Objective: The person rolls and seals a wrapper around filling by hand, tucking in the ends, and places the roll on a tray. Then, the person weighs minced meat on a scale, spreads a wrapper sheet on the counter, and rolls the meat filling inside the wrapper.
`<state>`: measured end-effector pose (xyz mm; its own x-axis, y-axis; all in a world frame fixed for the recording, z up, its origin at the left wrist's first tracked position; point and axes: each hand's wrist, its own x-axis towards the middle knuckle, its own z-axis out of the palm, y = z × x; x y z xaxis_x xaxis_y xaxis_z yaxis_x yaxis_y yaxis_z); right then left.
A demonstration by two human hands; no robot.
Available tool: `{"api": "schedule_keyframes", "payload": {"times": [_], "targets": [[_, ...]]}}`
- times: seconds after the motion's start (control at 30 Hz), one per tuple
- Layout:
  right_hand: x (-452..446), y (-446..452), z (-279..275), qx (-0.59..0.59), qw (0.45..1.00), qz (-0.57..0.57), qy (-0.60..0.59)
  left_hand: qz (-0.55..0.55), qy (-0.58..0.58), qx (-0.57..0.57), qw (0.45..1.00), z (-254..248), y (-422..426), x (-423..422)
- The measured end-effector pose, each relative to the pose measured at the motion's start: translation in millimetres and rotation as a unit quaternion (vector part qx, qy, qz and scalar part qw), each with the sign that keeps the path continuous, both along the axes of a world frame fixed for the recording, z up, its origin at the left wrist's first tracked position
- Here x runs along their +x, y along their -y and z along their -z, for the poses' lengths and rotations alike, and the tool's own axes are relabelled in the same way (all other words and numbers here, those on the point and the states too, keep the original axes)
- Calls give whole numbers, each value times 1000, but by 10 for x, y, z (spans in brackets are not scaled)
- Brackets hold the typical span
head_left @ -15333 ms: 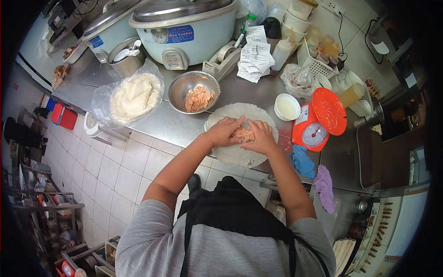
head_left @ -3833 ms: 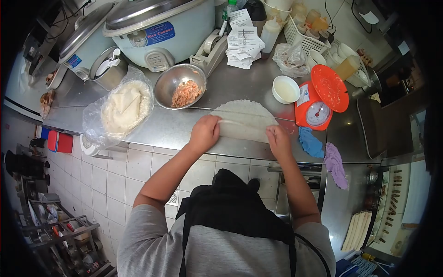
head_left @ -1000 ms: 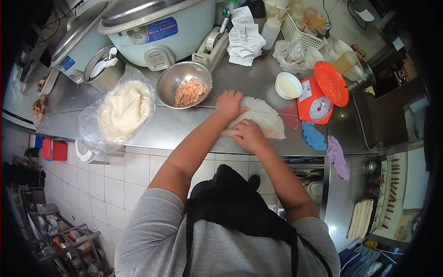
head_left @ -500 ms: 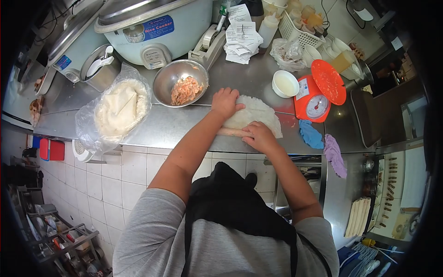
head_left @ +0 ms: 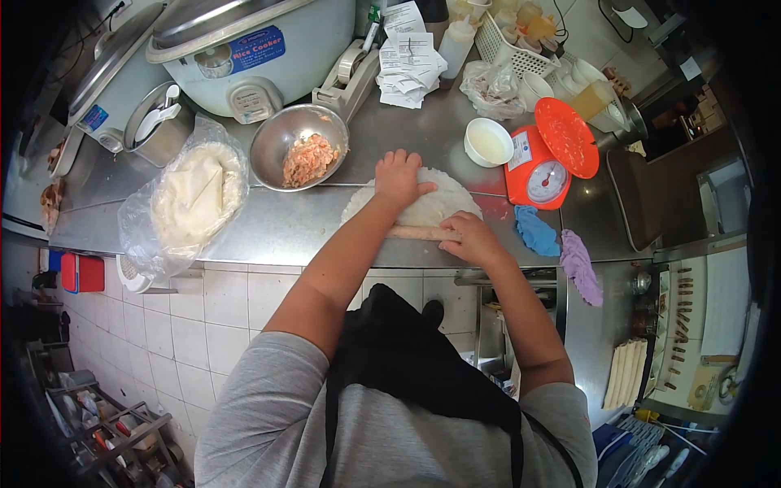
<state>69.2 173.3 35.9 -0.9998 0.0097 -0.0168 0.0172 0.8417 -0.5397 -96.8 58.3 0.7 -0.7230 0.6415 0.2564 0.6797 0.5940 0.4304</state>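
A thin round wrapper sheet (head_left: 451, 192) is spread on the steel desk (head_left: 285, 224), its near edge wound into a narrow roll (head_left: 415, 233). The left hand (head_left: 397, 180) is laid palm down across the sheet, its grip wide and nothing clasped, the fingertips extended past the far edge. The right grip is curled closed around the roll's right end by the right hand (head_left: 470, 236); how tightly cannot be told. Since half a second ago, a flap of sheet has been brought into view left of the left wrist, where bare steel was seen. The wrapping is therefore judged only partly done: flat sheet is left beyond the roll, and that left side appears not tucked in.
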Motion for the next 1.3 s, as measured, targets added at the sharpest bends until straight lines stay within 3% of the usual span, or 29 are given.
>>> {"api": "schedule_keyframes", "payload": {"times": [0.07,0.37,0.47,0.63,0.77,1.3], "targets": [[39,-52,-31,13,999,9,-37,1,2,-1,1000,-3,12,12],[131,-185,14,-34,999,16,39,-1,9,-1,1000,3,10,11],[111,-147,-96,28,999,6,-34,0,5,3,1000,2,11,9],[183,-182,145,-19,1000,20,-2,-2,28,-12,1000,-23,10,8],[110,-155,13,-10,1000,19,22,-5,34,-23,999,-64,18,22],[-59,201,179,-49,997,22,-56,1,2,10,1000,34,18,2]]}}
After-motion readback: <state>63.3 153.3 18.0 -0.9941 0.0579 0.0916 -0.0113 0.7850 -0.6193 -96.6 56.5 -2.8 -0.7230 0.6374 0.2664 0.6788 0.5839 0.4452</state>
